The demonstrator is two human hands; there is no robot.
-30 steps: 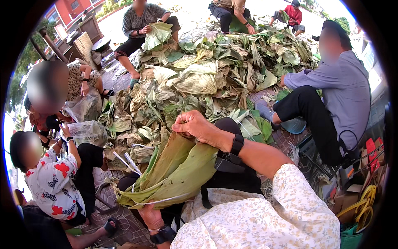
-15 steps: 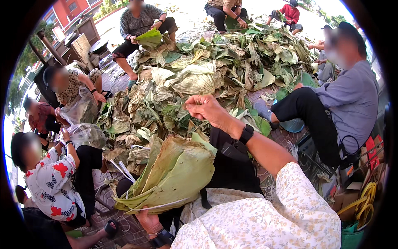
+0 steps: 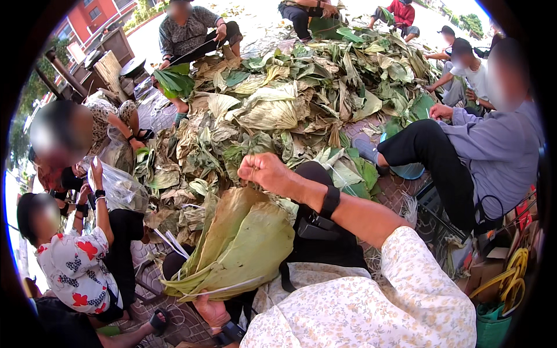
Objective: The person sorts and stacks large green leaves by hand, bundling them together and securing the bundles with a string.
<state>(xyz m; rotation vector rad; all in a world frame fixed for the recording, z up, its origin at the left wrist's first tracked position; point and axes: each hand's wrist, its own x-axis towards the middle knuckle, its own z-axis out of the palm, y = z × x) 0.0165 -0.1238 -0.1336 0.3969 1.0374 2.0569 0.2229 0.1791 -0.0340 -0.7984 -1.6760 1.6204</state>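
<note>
My left hand (image 3: 212, 310) grips the lower end of a bundle of large, flat, pale-green and brown leaves (image 3: 246, 246) from underneath. The leaves overlap in a fan above my lap, and they look like half-dried lotus leaves. A thin white strip (image 3: 232, 286) crosses the bundle near the hand. Above the bundle's far edge, my right hand (image 3: 267, 173) is closed with its fingers pinched together. Whatever it may hold is too small to make out. Beyond both hands rises a big heap of dry and green leaves (image 3: 278, 113).
Several people sit round the heap; a person in a grey shirt (image 3: 487, 139) is close on the right. At left, a person in a floral shirt (image 3: 78, 269) handles a clear plastic bag (image 3: 125, 188). White strips (image 3: 173, 243) lie beside my bundle. Yellow straps (image 3: 510, 278) hang at lower right.
My right hand has moved left and slightly down, above the bundle's far edge. My left hand stays on the leaves. A person at the far left has lowered a green leaf.
</note>
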